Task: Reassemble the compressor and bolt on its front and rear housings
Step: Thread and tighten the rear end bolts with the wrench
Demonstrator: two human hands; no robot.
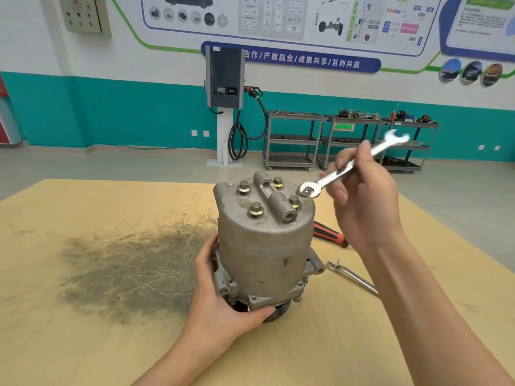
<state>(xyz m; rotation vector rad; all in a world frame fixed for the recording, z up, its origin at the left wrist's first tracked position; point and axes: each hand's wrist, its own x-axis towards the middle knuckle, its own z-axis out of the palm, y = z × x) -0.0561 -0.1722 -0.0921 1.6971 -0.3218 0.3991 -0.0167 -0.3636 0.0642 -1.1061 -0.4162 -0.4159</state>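
While the compressor (264, 246) base was gripped by the left hand (223, 296), a wrench (348, 168) pinched in the right hand (362, 196) was hovered nr the bolts (294, 201); bolt-tightening stage, wrench seating reqd next.

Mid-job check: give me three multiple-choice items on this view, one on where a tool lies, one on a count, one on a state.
1. Where does the red-and-black handled tool lie?
A. on the table behind the compressor, right side
B. on the shelving carts
C. in the left hand

2. How many bolts show on the compressor top?
A. two
B. four
C. six

3. What is the right hand doing?
A. resting flat
B. holding the wrench
C. gripping the base

Answers: 1 A, its handle pokes out past the housing; 2 B, four hex heads show; 3 B, its fingers pinch the wrench shaft, while the left hand grips the base.
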